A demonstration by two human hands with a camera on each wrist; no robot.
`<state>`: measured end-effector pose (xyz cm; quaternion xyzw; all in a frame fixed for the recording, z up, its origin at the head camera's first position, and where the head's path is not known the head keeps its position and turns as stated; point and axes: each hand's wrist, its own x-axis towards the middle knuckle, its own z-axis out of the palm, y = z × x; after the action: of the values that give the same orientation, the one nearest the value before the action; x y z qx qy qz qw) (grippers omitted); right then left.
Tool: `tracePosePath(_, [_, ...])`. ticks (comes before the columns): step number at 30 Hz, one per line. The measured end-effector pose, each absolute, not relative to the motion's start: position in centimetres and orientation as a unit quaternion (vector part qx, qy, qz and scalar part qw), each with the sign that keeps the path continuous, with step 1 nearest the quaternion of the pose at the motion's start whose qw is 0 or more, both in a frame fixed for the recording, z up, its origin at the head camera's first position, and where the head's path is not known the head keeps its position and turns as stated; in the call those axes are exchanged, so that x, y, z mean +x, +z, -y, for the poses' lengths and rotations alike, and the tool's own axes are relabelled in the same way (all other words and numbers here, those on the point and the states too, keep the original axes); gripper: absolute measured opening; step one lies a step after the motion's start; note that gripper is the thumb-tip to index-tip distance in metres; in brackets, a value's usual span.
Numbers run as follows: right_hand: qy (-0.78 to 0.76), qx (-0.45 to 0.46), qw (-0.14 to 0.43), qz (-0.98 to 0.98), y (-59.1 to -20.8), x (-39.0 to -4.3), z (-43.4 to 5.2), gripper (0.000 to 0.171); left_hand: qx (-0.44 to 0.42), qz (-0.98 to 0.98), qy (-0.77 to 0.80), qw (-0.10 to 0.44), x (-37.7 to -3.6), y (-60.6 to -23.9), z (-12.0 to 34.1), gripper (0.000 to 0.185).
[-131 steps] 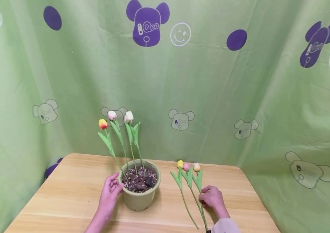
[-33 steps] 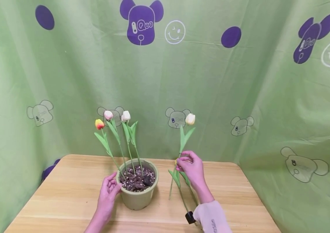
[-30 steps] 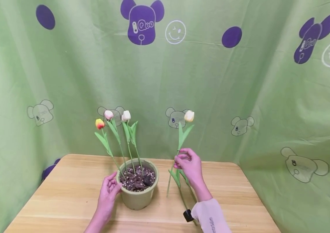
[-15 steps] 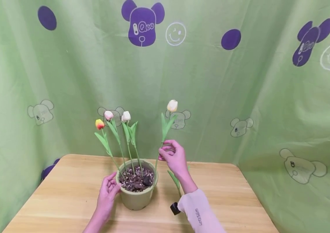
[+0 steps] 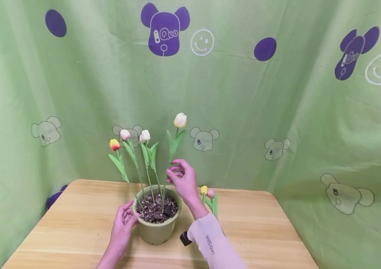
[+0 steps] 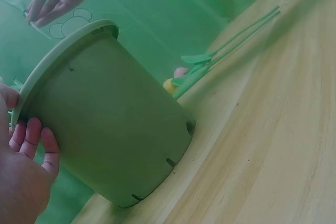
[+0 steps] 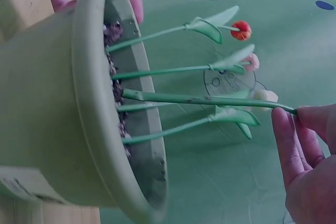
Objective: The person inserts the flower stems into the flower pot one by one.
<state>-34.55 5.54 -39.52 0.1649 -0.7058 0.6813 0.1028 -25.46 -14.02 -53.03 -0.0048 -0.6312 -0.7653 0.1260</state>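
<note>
My left hand [image 5: 122, 227] grips the rim of a green flowerpot [image 5: 156, 234], thumb on top and fingers bent against the outer wall in the left wrist view. My right hand [image 5: 183, 182] pinches the stem of a cream tulip [image 5: 180, 120], upright over the pot. In the right wrist view the lower end of that stem [image 7: 199, 99] is at the dark soil [image 5: 153, 215]; whether it has entered cannot be told. Several other tulips stand in the soil, among them a red-yellow tulip [image 5: 114, 144], a pink tulip [image 5: 124, 134] and a white tulip [image 5: 144, 136].
A yellow tulip [image 5: 204, 190] and a pink-purple tulip [image 5: 211, 193] lie on the wooden table [image 5: 76, 224] right of the pot, partly hidden by my right arm. A black band sits at my right wrist. Green printed curtain [image 5: 237, 112] surrounds the table.
My right hand picked up the cream tulip from the table, raised it upright and carried it left over the pot. The left hand has stayed at the rim.
</note>
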Motion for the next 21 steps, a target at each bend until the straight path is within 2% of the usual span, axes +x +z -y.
tracePosePath(12, [0.678,0.175,0.093,0.707,-40.8,-34.8,-3.3,0.034,-0.014,0.633,-0.763,0.131,-25.5,-53.4,14.2,0.055])
tracePosePath(21, [0.682,0.184,0.111,0.699,-41.8,-35.3,-2.7,0.033,-0.013,0.632,-0.764,0.132,-25.6,-53.3,14.3,0.056])
